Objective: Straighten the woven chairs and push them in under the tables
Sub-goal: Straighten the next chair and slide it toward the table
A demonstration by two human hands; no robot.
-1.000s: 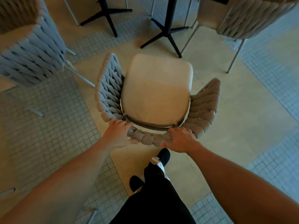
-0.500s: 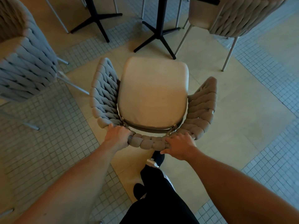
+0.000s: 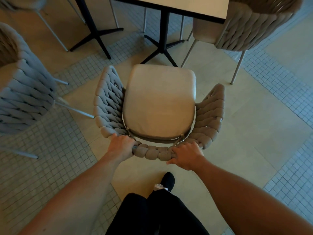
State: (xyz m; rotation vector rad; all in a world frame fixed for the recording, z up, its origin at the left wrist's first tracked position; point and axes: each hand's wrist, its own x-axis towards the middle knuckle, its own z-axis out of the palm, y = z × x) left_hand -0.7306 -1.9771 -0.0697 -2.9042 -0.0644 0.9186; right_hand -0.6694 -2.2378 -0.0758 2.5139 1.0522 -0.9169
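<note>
A woven chair (image 3: 160, 102) with a beige seat cushion and thick braided backrest stands in front of me, facing a table (image 3: 177, 5) with a black cross-shaped base (image 3: 162, 50). The chair's front edge sits just short of that base. My left hand (image 3: 121, 147) grips the left part of the woven back rim, fingers curled over it. My right hand (image 3: 185, 156) grips the right part of the same rim, thumb at the outer side.
A second woven chair (image 3: 22, 92) stands at the left and a third (image 3: 245, 26) at the upper right, beside the table. Another black table base (image 3: 96, 38) is at the upper left. My feet (image 3: 166, 182) are on the tiled floor behind the chair.
The chair has slid forward toward the table base, and the tabletop has come into view. Both hands have closed tighter round the back rim. I have stepped forward.
</note>
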